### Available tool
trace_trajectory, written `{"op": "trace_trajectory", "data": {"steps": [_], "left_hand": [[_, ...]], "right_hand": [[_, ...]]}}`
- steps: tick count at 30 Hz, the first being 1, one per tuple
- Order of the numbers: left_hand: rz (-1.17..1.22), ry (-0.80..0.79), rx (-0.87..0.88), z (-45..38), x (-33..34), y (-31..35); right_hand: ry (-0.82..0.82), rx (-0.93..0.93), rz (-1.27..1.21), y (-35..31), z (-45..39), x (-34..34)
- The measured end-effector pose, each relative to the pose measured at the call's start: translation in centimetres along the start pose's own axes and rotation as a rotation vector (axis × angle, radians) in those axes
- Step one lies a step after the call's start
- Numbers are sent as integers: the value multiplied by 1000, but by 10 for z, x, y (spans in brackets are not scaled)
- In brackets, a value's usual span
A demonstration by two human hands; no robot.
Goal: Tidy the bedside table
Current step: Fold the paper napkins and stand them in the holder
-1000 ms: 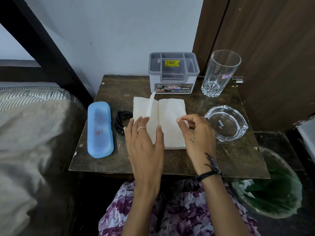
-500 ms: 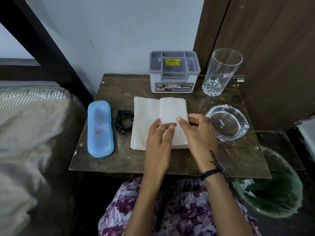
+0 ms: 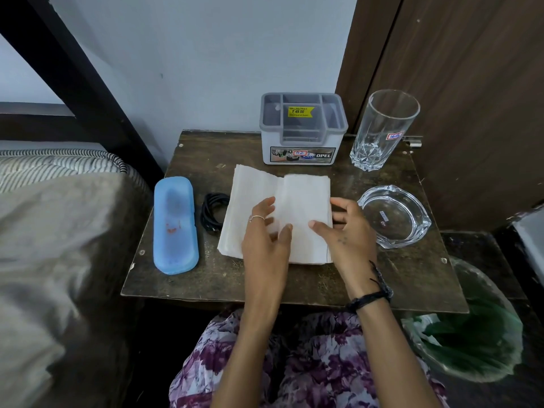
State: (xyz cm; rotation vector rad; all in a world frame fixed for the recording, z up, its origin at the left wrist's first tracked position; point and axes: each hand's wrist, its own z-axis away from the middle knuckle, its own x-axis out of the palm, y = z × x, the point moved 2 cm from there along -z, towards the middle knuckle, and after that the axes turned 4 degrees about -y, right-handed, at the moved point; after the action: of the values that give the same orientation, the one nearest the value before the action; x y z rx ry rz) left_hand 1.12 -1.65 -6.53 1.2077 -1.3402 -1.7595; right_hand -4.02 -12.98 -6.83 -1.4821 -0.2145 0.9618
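A stack of white paper tissues lies folded in the middle of the dark wooden bedside table. My left hand rests flat on the fold of the stack, fingers apart, holding nothing. At the stack's right edge my right hand has its thumb on top and its fingers against the edge, gripping that side. Both hands cover the near middle of the tissues.
A blue plastic case and a coiled black cable lie left of the tissues. A grey organiser box and a tall glass stand at the back. A glass ashtray sits right. A green-lined bin stands lower right, a bed left.
The loose sheet that stood up at the fold now lies flat. My left hand has slid right, from the left half onto the fold. My right hand stays at the right edge.
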Motion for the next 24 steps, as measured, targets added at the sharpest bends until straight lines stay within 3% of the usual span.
{"op": "trace_trajectory", "data": {"steps": [3, 6, 11, 24], "left_hand": [[-432, 248, 125, 5, -7, 4], [-575, 376, 14, 6, -16, 4], [-618, 335, -136, 2, -22, -5], [-679, 306, -134, 0, -23, -12]], "right_hand": [[21, -19, 33, 2, -1, 2], [43, -52, 35, 0, 0, 1], [37, -86, -48, -5, 0, 2], [15, -101, -61, -1, -3, 2]]}}
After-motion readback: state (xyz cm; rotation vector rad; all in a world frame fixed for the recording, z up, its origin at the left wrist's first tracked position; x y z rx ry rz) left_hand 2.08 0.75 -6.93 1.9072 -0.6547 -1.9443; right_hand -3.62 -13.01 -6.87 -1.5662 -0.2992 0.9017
